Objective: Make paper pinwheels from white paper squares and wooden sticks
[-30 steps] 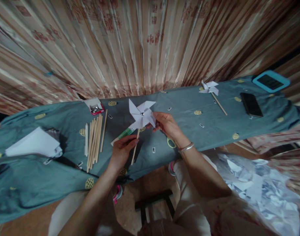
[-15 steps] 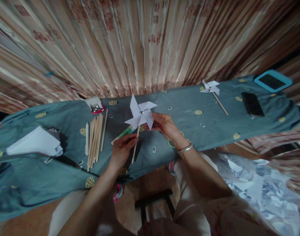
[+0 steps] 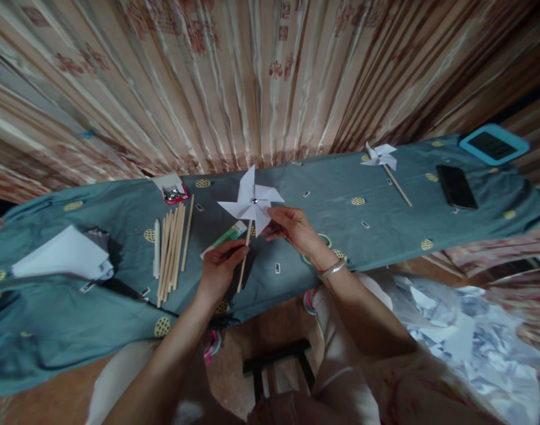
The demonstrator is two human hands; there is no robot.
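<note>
My left hand (image 3: 221, 267) is closed around the wooden stick (image 3: 243, 265) of a white paper pinwheel (image 3: 251, 202), held upright over the teal cloth-covered table (image 3: 119, 307). A metal pin sits at the wheel's centre. My right hand (image 3: 292, 227) pinches the lower right blade of the pinwheel. A silver bangle is on my right wrist.
A bundle of wooden sticks (image 3: 171, 251) and a white pen lie left of my hands. A red box of pins (image 3: 174, 193), folded white paper (image 3: 59, 255), a green tube (image 3: 223, 238), a second pinwheel (image 3: 382, 157), a black phone (image 3: 456, 186) and a blue-framed tablet (image 3: 493, 144) are on the table. Crumpled paper lies on the floor at right.
The pinwheel's blades have turned round the pin while my right hand moved down and left along a blade. My left hand has held the stick still.
</note>
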